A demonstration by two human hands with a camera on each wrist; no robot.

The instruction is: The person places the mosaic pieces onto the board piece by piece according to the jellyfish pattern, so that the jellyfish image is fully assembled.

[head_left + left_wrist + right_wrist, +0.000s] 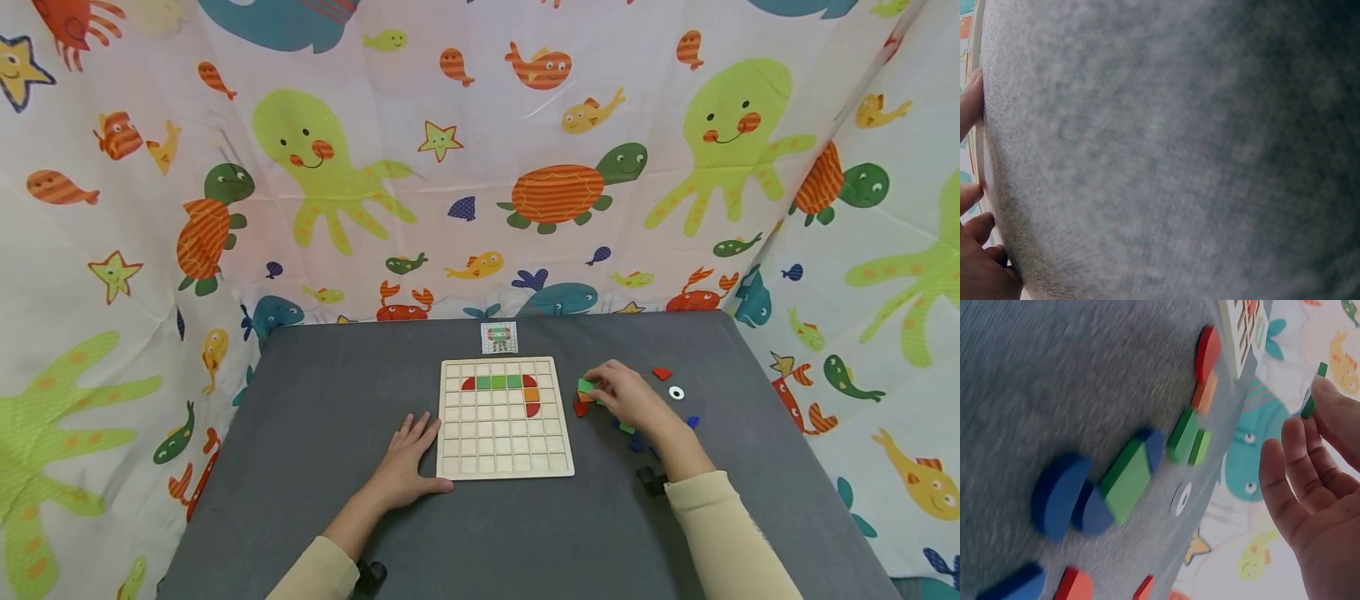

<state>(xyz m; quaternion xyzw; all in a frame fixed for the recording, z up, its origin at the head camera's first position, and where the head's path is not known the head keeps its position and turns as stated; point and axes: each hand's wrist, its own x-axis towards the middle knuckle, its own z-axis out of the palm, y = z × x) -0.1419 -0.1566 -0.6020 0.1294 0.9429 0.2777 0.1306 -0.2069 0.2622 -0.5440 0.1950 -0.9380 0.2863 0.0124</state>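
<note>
My left hand (405,468) lies on the table with its fingers spread, and its thumb and fingertips touch the left side of the wooden grid board (491,465). Along an upper row of the board sit a red rounded piece (468,383), several green squares (498,382) and another red piece, with an orange square (531,395) and a red piece (532,410) below it at the right. My right hand (628,396) is right of the board, above loose pieces. In the right wrist view its thumb and fingers pinch a thin green tile (1315,390) off the table.
Loose blocks lie right of the board: blue half-rounds (1060,497), a green block (1127,481), red pieces (662,373) and a white ring (677,392). A small pattern card (498,337) lies behind the board. A sea-animal curtain (465,233) borders the grey table (330,400).
</note>
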